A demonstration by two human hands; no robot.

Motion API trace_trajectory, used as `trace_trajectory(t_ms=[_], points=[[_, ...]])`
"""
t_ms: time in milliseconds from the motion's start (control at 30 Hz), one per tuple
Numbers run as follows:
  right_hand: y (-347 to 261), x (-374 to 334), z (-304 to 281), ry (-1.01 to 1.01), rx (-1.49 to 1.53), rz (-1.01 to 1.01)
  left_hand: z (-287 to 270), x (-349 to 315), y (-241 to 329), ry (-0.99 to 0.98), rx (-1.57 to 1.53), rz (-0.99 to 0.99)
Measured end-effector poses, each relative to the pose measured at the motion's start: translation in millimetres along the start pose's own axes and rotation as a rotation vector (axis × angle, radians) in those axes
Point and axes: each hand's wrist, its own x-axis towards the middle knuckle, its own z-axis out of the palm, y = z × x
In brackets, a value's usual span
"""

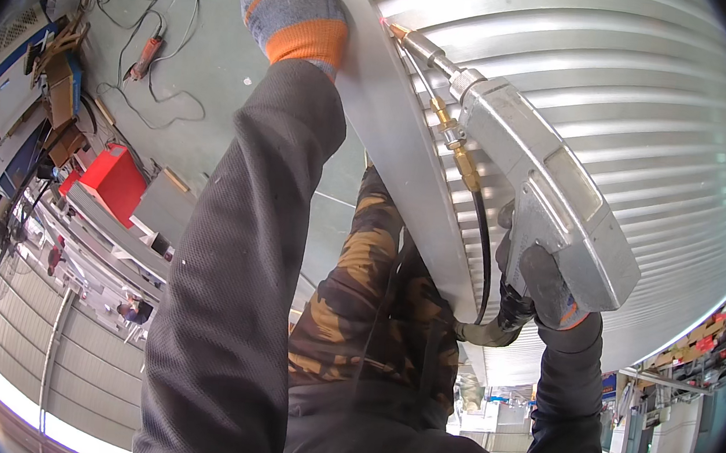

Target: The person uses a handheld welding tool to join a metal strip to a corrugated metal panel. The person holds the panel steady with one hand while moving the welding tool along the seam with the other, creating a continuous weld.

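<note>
Two gloved hands worked on a large ribbed metal drum (624, 104): the left hand (293, 7), in a grey and orange glove, lay flat with its fingers spread on the drum's smooth rim band (391, 132). The right hand (542, 290) was closed around the grip of a silver handheld welding gun (544, 184), its brass nozzle tip (398, 31) touching the seam beside the band. Behind, a red box (116, 178) sat on the floor among cables (148, 0).
</note>
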Motion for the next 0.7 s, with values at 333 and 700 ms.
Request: trace_trajectory(t_ms=[333,700], points=[[4,-1,0,0.030,0.141,-0.019,44,-8,-8,-0.005,0.934,0.264],[11,-11,1,0.170,0.131,0.018,66,-15,-5,-0.032,-0.423,-0.199]])
